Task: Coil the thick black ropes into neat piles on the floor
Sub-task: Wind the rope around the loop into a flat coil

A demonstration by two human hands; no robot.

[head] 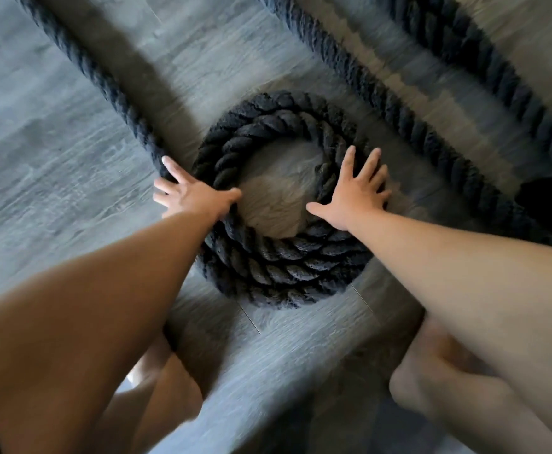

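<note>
Grey wood-grain floor [71,132] fills the view, planks running on a slant, and right in the middle of it sits the coil [281,198], thick black rope wound in about three rings, some turns stacked on others, with a bare round patch of floor showing through its centre. Both arms reach down to it from the near edge. Left hand [196,196] lies on the coil's left side, fingers spread and flat, not clenched round anything; its fingertips touch the rope tail [84,73] just where that tail meets the coil, thumb pointing in toward the open centre. Right hand [356,188] is pressed flat on the coil's right side, fingers fanned wide over the rings, thumb hooked toward the centre, gripping nothing. The tail runs straight away from the left hand to the far left corner of the floor. Off to the right, a second rope [399,103] lies uncoiled on the floor, running from the far edge down toward the right edge, close by the coil, whether touching it I cannot tell. A third length [503,80] lies beyond that one, blurred, well apart from the coil. Bare knees [431,388] show at the near edge, one either side below the coil.
</note>
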